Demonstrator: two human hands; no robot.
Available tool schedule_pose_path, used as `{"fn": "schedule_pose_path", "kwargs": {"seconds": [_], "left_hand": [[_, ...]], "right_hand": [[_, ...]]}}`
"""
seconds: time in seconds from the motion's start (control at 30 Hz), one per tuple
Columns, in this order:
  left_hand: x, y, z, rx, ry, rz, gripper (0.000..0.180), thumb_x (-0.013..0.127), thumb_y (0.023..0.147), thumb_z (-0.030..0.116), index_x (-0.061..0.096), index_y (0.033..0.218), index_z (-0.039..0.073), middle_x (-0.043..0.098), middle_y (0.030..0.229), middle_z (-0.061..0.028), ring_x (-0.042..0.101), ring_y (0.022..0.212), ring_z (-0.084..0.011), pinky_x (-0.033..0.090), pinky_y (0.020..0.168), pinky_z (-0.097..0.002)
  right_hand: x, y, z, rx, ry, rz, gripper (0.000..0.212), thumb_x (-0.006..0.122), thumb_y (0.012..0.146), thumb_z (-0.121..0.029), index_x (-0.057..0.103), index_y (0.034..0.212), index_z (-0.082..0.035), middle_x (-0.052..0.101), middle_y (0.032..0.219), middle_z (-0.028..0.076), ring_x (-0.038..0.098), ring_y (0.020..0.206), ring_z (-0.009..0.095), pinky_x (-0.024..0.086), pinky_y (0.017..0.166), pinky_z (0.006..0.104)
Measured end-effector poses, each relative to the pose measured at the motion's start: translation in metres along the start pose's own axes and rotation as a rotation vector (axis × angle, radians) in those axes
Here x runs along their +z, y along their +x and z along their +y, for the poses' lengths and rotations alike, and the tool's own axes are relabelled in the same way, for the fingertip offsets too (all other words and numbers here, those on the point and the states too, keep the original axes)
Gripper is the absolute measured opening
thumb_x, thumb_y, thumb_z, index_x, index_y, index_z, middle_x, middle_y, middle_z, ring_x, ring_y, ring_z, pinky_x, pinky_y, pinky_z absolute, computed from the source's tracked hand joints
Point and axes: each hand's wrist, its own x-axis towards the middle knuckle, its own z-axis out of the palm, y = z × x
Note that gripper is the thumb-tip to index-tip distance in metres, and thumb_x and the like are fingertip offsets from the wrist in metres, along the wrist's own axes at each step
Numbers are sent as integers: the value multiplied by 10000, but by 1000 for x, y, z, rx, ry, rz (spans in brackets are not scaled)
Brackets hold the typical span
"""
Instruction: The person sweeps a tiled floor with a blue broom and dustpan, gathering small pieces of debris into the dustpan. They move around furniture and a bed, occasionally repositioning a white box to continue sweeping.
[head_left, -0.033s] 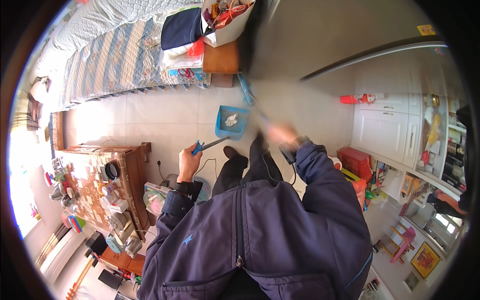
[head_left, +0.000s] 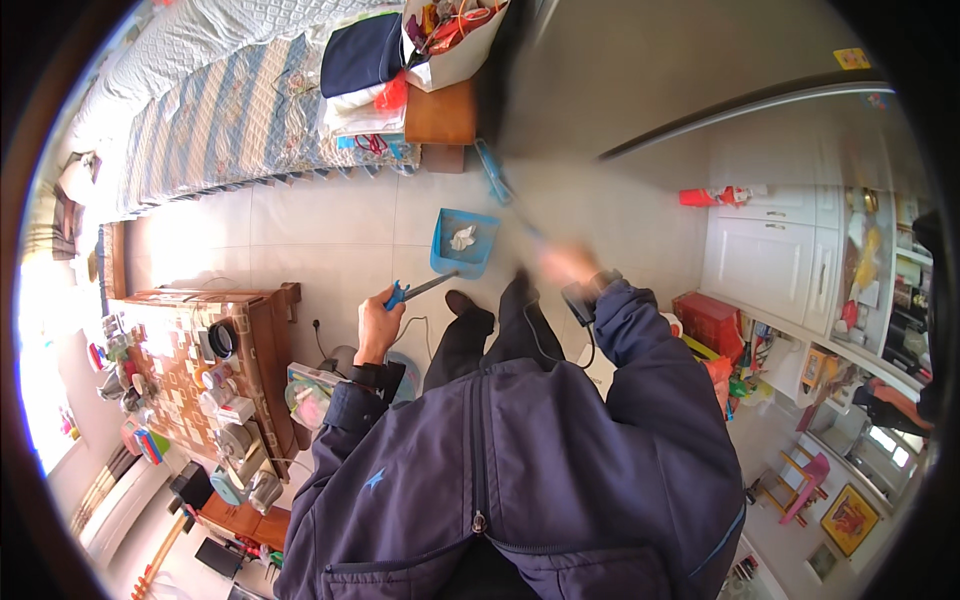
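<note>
My left hand (head_left: 380,328) is closed round the blue-tipped end of a dark handle that runs to a blue dustpan (head_left: 472,266). The dustpan rests on the floor just ahead of my feet. A crumpled white tissue (head_left: 463,238) lies inside it. My right hand (head_left: 566,265), smeared by motion, grips the stick of a broom. The blue broom head (head_left: 490,172) is beyond the dustpan and a little right of it, close to the brown box by the bed. Blur hides the fingers of the right hand and much of the stick.
A bed (head_left: 215,135) stands at the far left, with a white bag (head_left: 455,65) of red items at its end. A patterned table (head_left: 180,375) is at the left. To the right are white cabinets (head_left: 765,260) and a red box (head_left: 708,325). A cable lies near my feet.
The broom head and my right hand have shifted very slightly away from me. My left hand and the dustpan stay in practically the same place.
</note>
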Motion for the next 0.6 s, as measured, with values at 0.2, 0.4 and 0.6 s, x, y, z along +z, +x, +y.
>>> {"fn": "schedule_pose_path", "kwargs": {"seconds": [0.2,0.4,0.6], "left_hand": [[25,-22,10,94,0,42,411,619,714,147,637,1101,10,638,772,-250,669,737,-316,503,700,-359],[39,-34,25,72,42,49,403,605,712,120,638,1097,7,631,753,-247,670,717,-297,501,686,-347],[63,-35,48,34,96,9,396,596,711,110,637,1090,1,622,723,-237,660,667,-266,492,656,-339]], "right_hand": [[-11,34,1,-315,-567,2,144,523,788,-7,552,663,57,564,596,150,569,483,217,425,413,322],[-3,96,109,-298,-1113,9,157,551,754,-45,633,686,72,632,627,233,671,569,289,527,517,360],[-109,90,145,-107,-236,-292,152,539,765,-23,577,624,20,561,534,136,537,420,215,384,385,338]]}}
